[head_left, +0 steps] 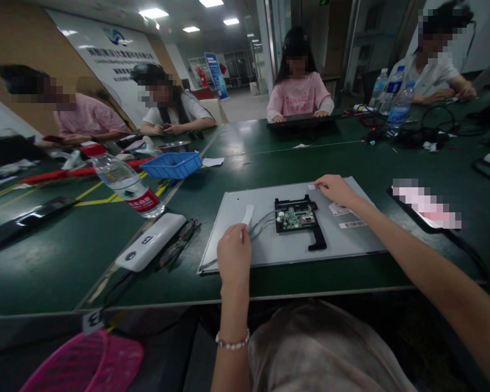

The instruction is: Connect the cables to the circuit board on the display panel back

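Note:
A flat grey-white panel [265,247] lies on the green table. On it sits a black bracket [319,237] around a green circuit board [296,219], with thin grey cables [262,223] running out to the left. My left hand [234,251] pinches a white strip [249,213] over the panel's left part. At the panel's far edge, my right hand [335,189] has thumb and finger pressed together on a small white piece [312,186]. White labels [352,224] show on the panel near my right forearm.
To the left are a water bottle [124,182], a white power bank [151,243], glasses [178,244] and a blue tray [173,165]. A phone [427,207] lies right. A pink basket [85,362] is below the table edge. Several people sit around the table.

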Available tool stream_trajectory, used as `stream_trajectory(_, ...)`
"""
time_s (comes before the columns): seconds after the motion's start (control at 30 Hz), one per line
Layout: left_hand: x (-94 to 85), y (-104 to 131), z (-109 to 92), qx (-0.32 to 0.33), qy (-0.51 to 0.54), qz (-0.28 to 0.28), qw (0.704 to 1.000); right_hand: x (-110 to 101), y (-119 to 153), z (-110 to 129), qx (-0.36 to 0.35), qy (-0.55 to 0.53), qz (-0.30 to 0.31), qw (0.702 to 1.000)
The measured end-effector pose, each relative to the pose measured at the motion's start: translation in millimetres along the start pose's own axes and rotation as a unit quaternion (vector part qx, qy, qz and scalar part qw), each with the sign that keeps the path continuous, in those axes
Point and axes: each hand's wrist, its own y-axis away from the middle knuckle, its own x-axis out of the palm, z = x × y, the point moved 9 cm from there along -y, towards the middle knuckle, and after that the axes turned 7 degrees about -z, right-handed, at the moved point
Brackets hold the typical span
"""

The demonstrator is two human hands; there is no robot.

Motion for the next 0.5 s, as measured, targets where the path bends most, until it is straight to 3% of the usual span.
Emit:
stream_trajectory(0.33,6.3,3,-2,0.017,-0.056,0.005,0.998,12,5,7,-0.041,-0.029,0.01,0.999)
stream_trajectory(0.5,19.1,10,-13,0.066,-0.067,0.068,0.993,16,8,8,-0.036,-0.013,0.013,0.999)
